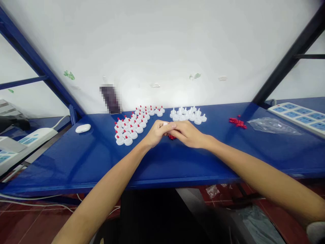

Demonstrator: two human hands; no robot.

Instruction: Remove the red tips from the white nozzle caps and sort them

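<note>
Your left hand [155, 133] and right hand [188, 133], fingers curled together, hold one white cap [165, 124] between them, seemingly for steadiness. Red-tipped caps [133, 135] sit left, bare caps [197, 120] right, presumably kept sorted.

White cap [165, 124] held between left hand [155, 133] and right hand [190, 134], mostly hidden by fingers; can't tell if it's tipped. Red tips [172, 137] by the hands, partly covered. Left: red-tipped white caps [133, 135], upright, bunched in rows. Beyond right hand: bare white caps [197, 120], nozzles up, clustered. Far right: loose red pile [238, 123], small pieces heaped together.
</note>
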